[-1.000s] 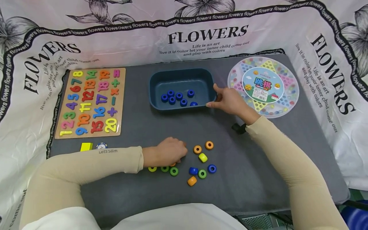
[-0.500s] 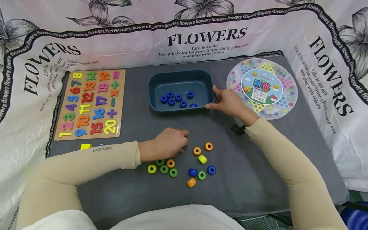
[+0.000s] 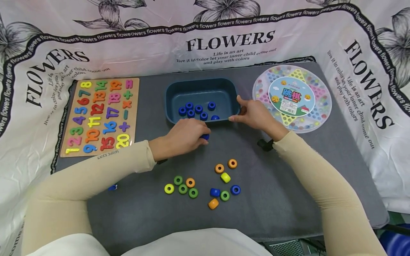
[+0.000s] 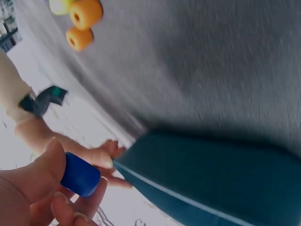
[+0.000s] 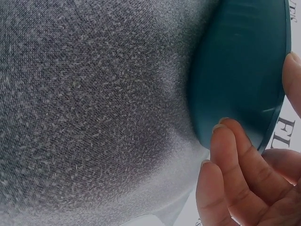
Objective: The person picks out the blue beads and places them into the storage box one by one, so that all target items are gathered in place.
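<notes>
My left hand (image 3: 183, 138) pinches a blue bead (image 4: 81, 174) between thumb and fingers, just in front of the near rim of a dark teal container (image 3: 205, 93). Several blue beads (image 3: 198, 108) lie on the container's floor. At its right end my right hand (image 3: 258, 114) grips the near corner; in the right wrist view the fingers (image 5: 225, 146) lie along its outer wall (image 5: 240, 70). On the table nearer the body are loose beads: orange (image 3: 232, 163), yellow (image 3: 225, 177), green (image 3: 193, 192) and blue (image 3: 235, 189).
A wooden number board (image 3: 136, 106) with coloured numerals stands at the left, partly behind the left sleeve. To the right of the container lies a round Chinese checkers box (image 3: 291, 96). The grey table (image 3: 272, 199) is bordered by a flower-printed sheet (image 3: 128, 53).
My left hand has moved up from the bead group to the container's front edge, with a blue bead now visible in its fingers. The right hand has stayed at the container's corner.
</notes>
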A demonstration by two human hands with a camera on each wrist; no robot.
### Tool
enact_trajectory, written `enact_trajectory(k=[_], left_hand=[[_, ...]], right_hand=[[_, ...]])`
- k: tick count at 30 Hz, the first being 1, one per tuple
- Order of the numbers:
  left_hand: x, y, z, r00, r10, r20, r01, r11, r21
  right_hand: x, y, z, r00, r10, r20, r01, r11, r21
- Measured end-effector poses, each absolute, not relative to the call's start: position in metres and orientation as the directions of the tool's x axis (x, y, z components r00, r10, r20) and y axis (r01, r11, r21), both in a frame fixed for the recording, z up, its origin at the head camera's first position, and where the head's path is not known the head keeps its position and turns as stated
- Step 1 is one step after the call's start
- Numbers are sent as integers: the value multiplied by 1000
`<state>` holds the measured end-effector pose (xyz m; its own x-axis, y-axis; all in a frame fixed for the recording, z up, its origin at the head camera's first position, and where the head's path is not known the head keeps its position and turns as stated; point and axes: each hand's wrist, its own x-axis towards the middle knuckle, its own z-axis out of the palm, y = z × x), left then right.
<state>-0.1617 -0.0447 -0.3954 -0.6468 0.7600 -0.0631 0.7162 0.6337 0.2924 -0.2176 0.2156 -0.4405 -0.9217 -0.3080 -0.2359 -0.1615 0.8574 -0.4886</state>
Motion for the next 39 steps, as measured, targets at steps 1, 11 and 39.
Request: enact_trajectory(k=[1,11,39], left_hand=[[-166,-44,-394,-650,757,-58,714,635,294],[-209,-44,-388,-737,676,-28,635,706,314],[-278,21,-392,-740,640,-206,569,759,317]], right_hand=[[-217,216,-441,-922,-307,-235,-160,857,-490],[-215,218,-441,-923,-317,-217,-173,848,-502],[-215,219,-442,-923,-327,-204,-174,825,-537]])
